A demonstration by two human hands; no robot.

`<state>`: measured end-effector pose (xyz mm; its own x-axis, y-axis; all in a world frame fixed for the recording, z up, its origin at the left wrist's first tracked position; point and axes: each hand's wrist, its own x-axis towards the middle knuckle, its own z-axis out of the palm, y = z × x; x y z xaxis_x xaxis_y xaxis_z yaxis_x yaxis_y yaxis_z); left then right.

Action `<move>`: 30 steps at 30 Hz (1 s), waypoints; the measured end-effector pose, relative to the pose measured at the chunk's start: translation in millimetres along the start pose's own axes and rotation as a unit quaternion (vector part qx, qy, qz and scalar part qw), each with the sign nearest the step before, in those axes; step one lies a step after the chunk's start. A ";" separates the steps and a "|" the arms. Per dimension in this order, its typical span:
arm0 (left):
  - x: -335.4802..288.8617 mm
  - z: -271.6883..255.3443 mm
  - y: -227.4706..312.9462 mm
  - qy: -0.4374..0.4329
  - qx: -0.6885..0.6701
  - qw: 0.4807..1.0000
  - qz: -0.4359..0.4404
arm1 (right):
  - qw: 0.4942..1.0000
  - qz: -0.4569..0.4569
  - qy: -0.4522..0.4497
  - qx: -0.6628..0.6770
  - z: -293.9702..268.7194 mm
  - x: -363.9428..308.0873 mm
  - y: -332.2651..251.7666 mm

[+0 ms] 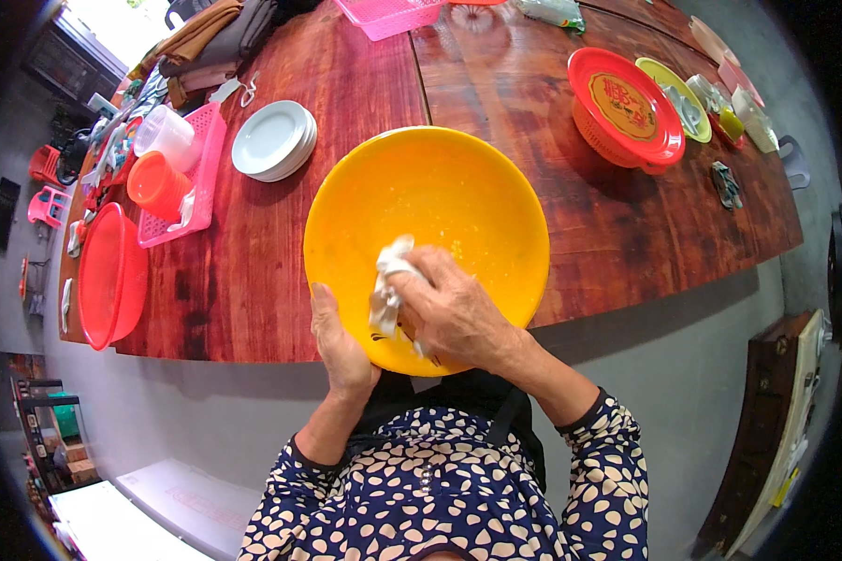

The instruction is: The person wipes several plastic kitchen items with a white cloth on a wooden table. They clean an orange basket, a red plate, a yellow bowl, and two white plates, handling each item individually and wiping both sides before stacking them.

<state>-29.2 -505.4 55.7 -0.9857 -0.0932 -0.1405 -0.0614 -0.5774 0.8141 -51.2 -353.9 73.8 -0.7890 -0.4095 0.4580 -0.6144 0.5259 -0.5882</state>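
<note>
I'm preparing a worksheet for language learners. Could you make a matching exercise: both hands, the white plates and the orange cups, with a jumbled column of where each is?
1. left hand
2. right hand
3. white plates
4. orange cups

A. in the pink basket
B. inside the yellow basin, holding a white cloth
C. stacked on the wooden table
D. against the basin's near-left side

Pairs: 1-D, 2-B, 3-C, 4-A
</note>
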 end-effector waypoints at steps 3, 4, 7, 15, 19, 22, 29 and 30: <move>-2.9 2.7 2.8 0.004 -0.004 1.000 0.029 | 0.989 -0.045 0.065 0.128 -4.5 3.7 1.0; -3.4 2.6 2.4 0.006 -0.007 1.000 0.024 | 0.986 -0.022 0.136 0.095 -7.7 9.7 8.4; -3.6 5.2 1.6 0.009 -0.003 1.000 0.013 | 0.978 0.098 0.170 -0.073 -16.0 22.2 27.0; -3.6 1.5 -4.7 0.000 -0.004 1.000 -0.017 | 0.996 -0.077 0.005 -0.053 13.4 4.9 -2.6; 1.7 -10.8 -4.5 0.051 0.012 0.999 -0.002 | 0.983 -0.048 -0.092 0.154 3.1 -13.6 -13.5; 3.6 1.5 4.1 0.042 -0.003 0.999 0.027 | 0.988 -0.082 -0.066 0.110 -23.8 -12.4 5.5; 3.6 13.8 8.0 0.041 0.041 0.995 0.075 | 0.940 0.102 0.044 -0.322 -29.8 -24.8 24.0; 3.9 13.9 7.2 0.049 0.041 0.996 0.067 | 0.946 0.100 0.037 -0.307 -24.9 -27.9 20.0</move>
<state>-35.7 -498.7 68.8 -0.9660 -0.2461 -0.0795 0.0522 -0.4864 0.8722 -41.5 -313.4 65.9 -0.8736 -0.2150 0.4367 -0.3189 0.9306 -0.1798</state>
